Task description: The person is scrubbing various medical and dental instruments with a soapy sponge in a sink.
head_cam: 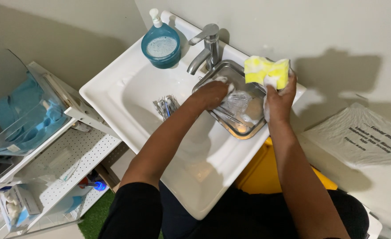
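- the steel tray [248,128] sits on the white sink's [115,88] right rim, at 2 o'clock from the basin's middle, long axis running 11 to 5.
- left hand [211,95] rests inside the tray, fingers curled over soapy metal tools [231,116]; its exact grip cannot be told.
- right hand [278,98] pinches a yellow sponge [266,71] at the tray's 1 o'clock corner.
- faucet [206,48] crowds 11 o'clock; open basin lies at 8.

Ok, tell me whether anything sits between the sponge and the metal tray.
Nothing visible does. The right hand holds the yellow sponge just above the metal tray, while the left hand reaches into the tray over soapy instruments.
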